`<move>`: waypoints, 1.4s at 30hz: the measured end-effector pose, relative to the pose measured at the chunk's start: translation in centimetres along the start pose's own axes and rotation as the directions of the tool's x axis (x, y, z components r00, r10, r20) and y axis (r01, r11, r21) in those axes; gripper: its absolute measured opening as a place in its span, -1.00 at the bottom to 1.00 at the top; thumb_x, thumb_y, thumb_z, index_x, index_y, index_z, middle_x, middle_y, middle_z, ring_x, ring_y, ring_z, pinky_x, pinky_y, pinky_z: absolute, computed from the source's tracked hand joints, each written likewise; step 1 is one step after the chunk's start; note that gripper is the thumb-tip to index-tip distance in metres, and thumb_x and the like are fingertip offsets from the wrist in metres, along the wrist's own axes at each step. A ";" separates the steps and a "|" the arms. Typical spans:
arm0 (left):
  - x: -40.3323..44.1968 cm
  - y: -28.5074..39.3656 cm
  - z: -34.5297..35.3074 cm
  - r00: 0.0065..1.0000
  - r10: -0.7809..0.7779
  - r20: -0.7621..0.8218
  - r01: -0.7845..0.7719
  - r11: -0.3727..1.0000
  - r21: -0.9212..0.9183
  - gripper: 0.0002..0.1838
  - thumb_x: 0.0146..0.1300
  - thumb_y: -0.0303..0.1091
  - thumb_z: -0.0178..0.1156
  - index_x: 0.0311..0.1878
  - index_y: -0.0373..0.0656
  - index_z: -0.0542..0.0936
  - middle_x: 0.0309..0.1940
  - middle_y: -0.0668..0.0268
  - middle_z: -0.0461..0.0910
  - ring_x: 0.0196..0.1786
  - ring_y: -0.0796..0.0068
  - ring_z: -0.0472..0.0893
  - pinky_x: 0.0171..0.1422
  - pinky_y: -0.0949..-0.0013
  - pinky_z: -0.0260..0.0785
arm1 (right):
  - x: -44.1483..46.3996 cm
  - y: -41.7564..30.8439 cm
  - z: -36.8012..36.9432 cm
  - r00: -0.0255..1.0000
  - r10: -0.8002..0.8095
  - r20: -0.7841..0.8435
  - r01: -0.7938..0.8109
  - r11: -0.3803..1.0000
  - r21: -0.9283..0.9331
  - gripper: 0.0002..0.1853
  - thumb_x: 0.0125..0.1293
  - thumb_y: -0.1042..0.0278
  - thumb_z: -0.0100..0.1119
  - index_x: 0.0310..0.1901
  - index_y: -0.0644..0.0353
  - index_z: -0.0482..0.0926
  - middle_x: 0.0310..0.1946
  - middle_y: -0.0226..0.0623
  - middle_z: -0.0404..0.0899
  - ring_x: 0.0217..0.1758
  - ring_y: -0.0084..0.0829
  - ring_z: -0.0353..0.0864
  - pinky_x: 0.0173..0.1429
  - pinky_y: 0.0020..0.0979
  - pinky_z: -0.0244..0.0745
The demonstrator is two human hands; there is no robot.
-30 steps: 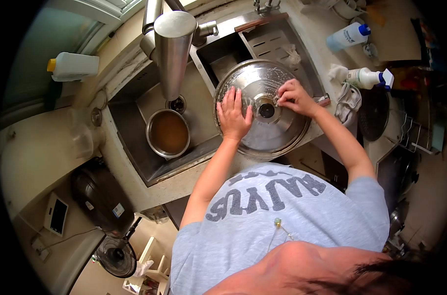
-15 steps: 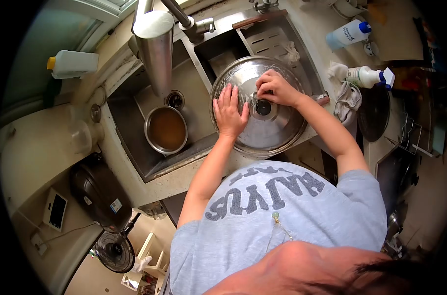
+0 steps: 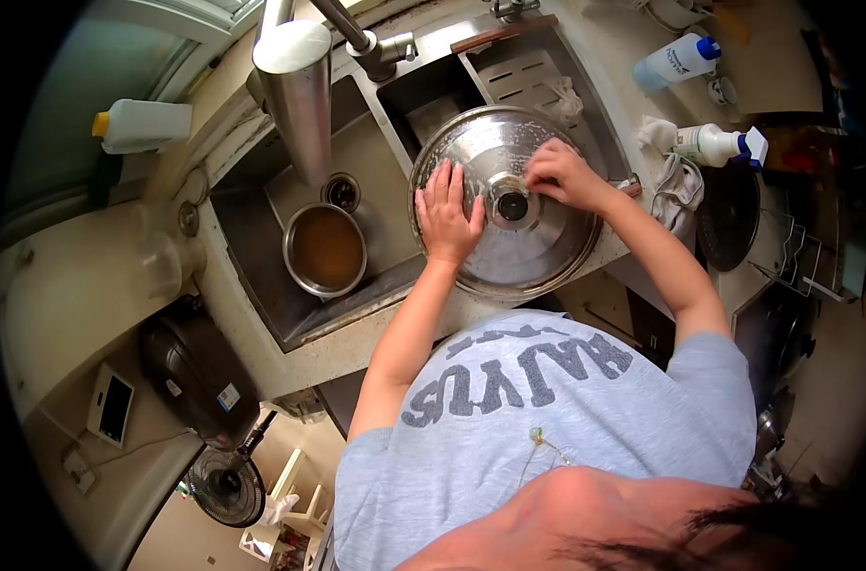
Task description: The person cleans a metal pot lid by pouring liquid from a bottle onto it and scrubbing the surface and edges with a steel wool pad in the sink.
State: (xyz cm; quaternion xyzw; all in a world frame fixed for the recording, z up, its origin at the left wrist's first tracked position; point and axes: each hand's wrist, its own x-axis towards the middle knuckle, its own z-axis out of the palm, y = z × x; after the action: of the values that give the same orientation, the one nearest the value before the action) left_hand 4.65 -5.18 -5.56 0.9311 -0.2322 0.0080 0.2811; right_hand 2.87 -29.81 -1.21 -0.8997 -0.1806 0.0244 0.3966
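Observation:
A large round metal lid with a black knob lies over the right part of the sink, and wet streaks show on its surface. My left hand rests flat on the lid's left side, fingers stretched out. Just right of the knob, my right hand is closed with its fingertips bent down against the lid. Those fingers are slightly blurred, and anything small between them is hidden. A metal pot of brownish liquid stands in the left basin.
The faucet and a wide metal cylinder rise over the sink. On the right counter are a blue-capped bottle, a spray bottle and a crumpled cloth. A white jug stands at left.
My right hand has shifted a little to the right, away from the knob, across the lid. My left hand keeps its place on the lid. The view has moved slightly.

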 end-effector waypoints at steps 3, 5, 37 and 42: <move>0.0 0.3 -0.2 1.000 -0.011 -0.005 0.011 1.000 -0.003 -0.36 0.15 -0.07 0.16 0.30 -0.10 0.34 0.38 0.25 0.23 0.42 0.22 0.18 0.45 -0.04 -0.08 | -0.1 0.1 0.8 0.997 -0.069 -0.045 0.065 0.994 -0.090 -0.89 0.00 0.36 0.36 -0.46 0.09 0.60 -0.33 -0.48 0.55 -0.09 -0.29 0.44 0.09 -0.27 0.34; -0.3 0.3 -0.1 1.000 -0.019 0.006 0.019 1.000 -0.007 -0.36 0.15 -0.07 0.16 0.30 -0.10 0.34 0.38 0.25 0.23 0.42 0.22 0.18 0.45 -0.04 -0.08 | 2.1 -0.7 1.7 0.996 -0.074 -0.040 0.072 0.995 -0.064 -0.89 -0.02 0.42 0.37 -0.45 0.10 0.60 -0.29 -0.45 0.56 -0.07 -0.30 0.45 0.08 -0.27 0.35; 0.2 0.3 -0.3 1.000 -0.016 -0.020 0.016 0.999 -0.047 -0.37 0.14 -0.09 0.17 0.28 -0.09 0.37 0.37 0.26 0.25 0.41 0.23 0.20 0.43 -0.06 -0.04 | 2.9 0.5 -0.4 0.982 -0.050 0.183 0.056 0.998 -0.029 -0.91 -0.11 0.37 0.41 -0.51 0.00 0.68 -0.39 -0.52 0.53 -0.15 -0.33 0.45 0.00 -0.30 0.40; -0.3 0.6 -0.3 0.999 -0.026 -0.020 0.025 0.999 -0.031 -0.37 0.13 -0.08 0.18 0.28 -0.09 0.37 0.36 0.25 0.26 0.39 0.21 0.22 0.43 -0.06 -0.03 | 4.2 0.0 1.3 0.984 -0.083 0.156 0.092 0.995 -0.049 -0.93 -0.11 0.35 0.39 -0.52 -0.01 0.67 -0.37 -0.50 0.53 -0.13 -0.34 0.45 -0.01 -0.28 0.40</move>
State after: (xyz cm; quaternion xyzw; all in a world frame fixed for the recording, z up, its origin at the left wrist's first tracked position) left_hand 4.18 -5.34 -5.07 0.9295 -0.2176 0.0103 0.2976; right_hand 6.57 -27.44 -1.70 -0.8971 -0.2505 0.0714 0.3568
